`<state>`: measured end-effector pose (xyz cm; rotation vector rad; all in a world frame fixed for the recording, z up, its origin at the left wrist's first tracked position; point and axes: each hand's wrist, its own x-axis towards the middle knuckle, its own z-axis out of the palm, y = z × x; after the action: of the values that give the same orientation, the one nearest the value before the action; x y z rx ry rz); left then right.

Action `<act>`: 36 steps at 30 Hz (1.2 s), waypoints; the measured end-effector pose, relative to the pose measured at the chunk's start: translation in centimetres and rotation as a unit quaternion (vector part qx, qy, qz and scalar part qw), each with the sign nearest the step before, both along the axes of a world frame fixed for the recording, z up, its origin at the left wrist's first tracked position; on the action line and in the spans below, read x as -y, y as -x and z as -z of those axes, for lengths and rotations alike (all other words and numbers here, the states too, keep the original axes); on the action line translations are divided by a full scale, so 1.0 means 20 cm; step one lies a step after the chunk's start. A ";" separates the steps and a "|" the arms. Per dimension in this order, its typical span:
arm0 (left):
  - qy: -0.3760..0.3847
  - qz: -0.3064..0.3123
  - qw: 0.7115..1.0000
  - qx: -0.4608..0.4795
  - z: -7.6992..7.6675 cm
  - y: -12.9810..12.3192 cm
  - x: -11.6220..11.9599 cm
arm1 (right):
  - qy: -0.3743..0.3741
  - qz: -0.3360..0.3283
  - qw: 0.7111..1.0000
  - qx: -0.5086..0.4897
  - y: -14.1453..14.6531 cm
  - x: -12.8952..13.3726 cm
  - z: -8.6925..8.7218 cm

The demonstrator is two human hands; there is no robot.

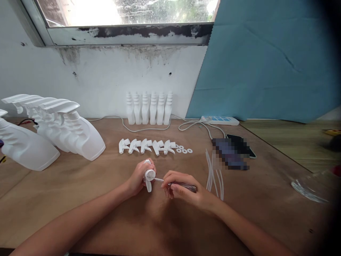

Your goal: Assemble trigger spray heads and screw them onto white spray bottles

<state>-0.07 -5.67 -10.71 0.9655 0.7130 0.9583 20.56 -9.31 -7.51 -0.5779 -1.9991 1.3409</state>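
My left hand (140,176) is closed around a white trigger spray head (149,175), whose round cap side faces my right hand and whose trigger points down. My right hand (183,186) grips a screwdriver (188,186) by its dark, see-through handle. The thin metal shaft reaches left, and its tip is at the round opening of the spray head; how deep it goes in I cannot tell. Just beyond my hands lies a row of several white trigger spray heads (146,146), with several white ring washers (182,149) at its right end.
Several white bottles (152,108) stand against the wall. At left are large white spray bottles (80,133). Clear thin tubes (213,174) lie right of my hands, near a blurred phone-like object (230,154). A power strip (220,120) with cables sits behind; a clear container (311,186) is at far right.
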 end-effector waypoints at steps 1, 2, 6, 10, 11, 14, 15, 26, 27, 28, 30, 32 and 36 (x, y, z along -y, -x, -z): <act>0.001 -0.003 1.000 -0.003 0.00 0.00 0.00 | -0.022 0.003 1.000 0.009 0.00 0.00 0.00; 0.000 -0.007 1.000 -0.006 0.00 0.00 0.00 | -0.052 0.006 0.998 0.019 0.00 0.01 -0.01; -0.006 -0.018 1.000 -0.003 0.02 0.00 -0.01 | -0.185 -0.005 0.981 0.063 0.02 0.02 -0.02; -0.006 -0.018 1.000 0.005 0.03 0.01 -0.01 | -0.257 -0.015 0.960 0.107 0.03 0.01 -0.01; -0.006 -0.018 1.000 0.006 0.03 0.01 -0.01 | -0.271 -0.011 0.956 0.112 0.03 0.01 -0.01; -0.006 -0.016 1.000 0.021 0.03 0.00 -0.01 | -0.318 0.003 0.940 0.121 0.03 0.01 0.01; -0.006 -0.016 0.999 0.028 0.03 0.00 -0.01 | -0.332 0.005 0.935 0.124 0.03 0.00 0.01; 0.006 -0.031 0.999 0.037 0.02 -0.01 -0.01 | -0.369 0.032 0.920 0.125 0.04 0.01 0.02; 0.001 -0.029 0.999 0.033 0.02 -0.01 0.00 | -0.347 0.031 0.932 0.105 0.03 0.01 0.02; -0.003 -0.027 0.999 0.028 0.02 -0.01 0.00 | -0.321 0.028 0.943 0.083 0.03 0.01 0.01; -0.008 -0.021 1.000 0.015 0.02 -0.01 0.00 | -0.268 0.024 0.962 0.047 0.02 0.01 -0.01; -0.012 -0.013 1.000 0.001 0.01 -0.02 0.01 | -0.219 0.021 0.975 0.036 0.01 0.02 -0.03; -0.009 -0.001 1.000 -0.027 -0.01 -0.02 0.02 | -0.151 0.018 0.988 0.034 -0.01 0.01 -0.06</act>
<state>0.38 -6.13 -10.55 1.0088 0.7510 0.9440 20.66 -9.60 -6.22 -0.5199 -2.1818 0.9827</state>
